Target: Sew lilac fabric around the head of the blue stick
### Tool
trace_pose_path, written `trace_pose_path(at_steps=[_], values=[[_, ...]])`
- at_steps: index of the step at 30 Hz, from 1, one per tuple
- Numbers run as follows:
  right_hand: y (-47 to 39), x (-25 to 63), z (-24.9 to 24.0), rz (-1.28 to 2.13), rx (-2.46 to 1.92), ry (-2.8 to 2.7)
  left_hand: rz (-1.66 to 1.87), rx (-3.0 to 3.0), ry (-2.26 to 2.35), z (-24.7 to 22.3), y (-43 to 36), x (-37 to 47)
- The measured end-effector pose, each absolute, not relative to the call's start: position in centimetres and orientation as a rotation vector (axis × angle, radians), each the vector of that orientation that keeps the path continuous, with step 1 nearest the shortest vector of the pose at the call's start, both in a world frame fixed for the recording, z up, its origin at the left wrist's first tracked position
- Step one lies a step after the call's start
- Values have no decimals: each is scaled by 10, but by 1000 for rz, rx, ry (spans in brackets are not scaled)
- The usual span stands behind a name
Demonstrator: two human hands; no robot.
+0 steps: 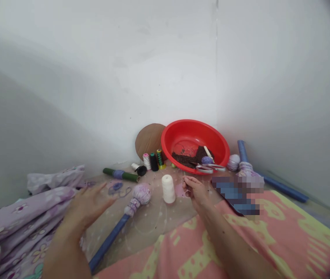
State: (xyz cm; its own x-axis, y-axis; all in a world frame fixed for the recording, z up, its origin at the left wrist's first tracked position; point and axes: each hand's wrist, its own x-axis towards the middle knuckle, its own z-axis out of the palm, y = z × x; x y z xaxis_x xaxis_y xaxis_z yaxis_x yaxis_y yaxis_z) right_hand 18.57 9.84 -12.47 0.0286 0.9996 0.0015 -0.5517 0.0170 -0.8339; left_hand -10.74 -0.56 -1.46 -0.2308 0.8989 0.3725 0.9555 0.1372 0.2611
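My left hand (90, 201) is raised over the left side of the surface, its fingers stretched out and holding nothing. Close to it lies a blue-wrapped stick with a round head (141, 193) tied in lilac cloth. My right hand (195, 190) is pinched closed near the middle; something thin and pale shows above the fingertips, too fine to name. Just left of that hand stands a cone of white thread (168, 189), apart from the fingers. A loose purple strand (116, 188) lies beyond my left hand.
A red basin (225, 151) leans at the back, with scissors (209, 168) at its rim. Spools of thread (153, 162), a green stick (126, 177) and a cardboard disc (147, 141) are beside it. A phone (234, 197) lies right; lilac fabric (37, 217) is bunched left.
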Motion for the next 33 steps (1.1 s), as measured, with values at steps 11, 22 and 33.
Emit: trace_pose_path(at_steps=[11, 22, 33], values=[[90, 186, -112, 1430, -528, -807, -1204, -2331, -2231, 11, -16, -10], [91, 188, -109, 1444, -347, -803, -952, -3057, -2281, -75, 34, 56], [92, 188, -108, 1403, -486, -739, -830, -3012, -2445, -81, 42, 49]])
